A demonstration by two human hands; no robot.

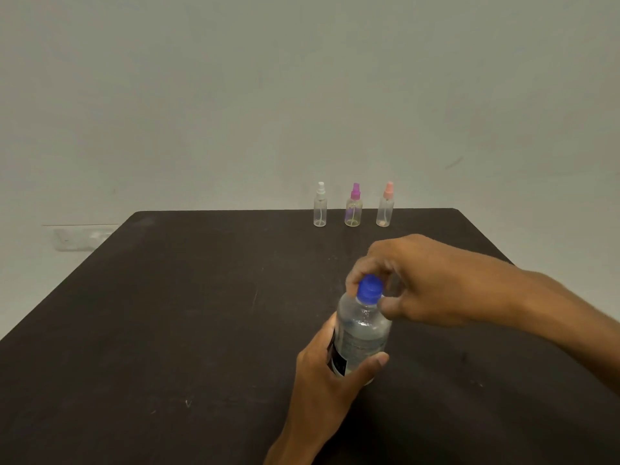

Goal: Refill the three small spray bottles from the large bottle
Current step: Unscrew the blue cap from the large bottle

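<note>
My left hand (330, 374) wraps around the body of the large clear bottle (364, 333), which stands upright over the dark table and holds clear liquid. Its blue cap (370, 289) is on, with the fingers of my right hand (426, 280) pinched around it from the right. At the table's far edge stand three small clear spray bottles in a row, all capped: one with a white top (320, 205), one with a purple top (353, 206), one with a pink top (385, 205). They look almost empty.
The dark brown table (167, 313) fills the lower view, with its far edge against a plain pale wall. A white wall socket (80, 239) sits low on the wall at the left, beyond the table's corner.
</note>
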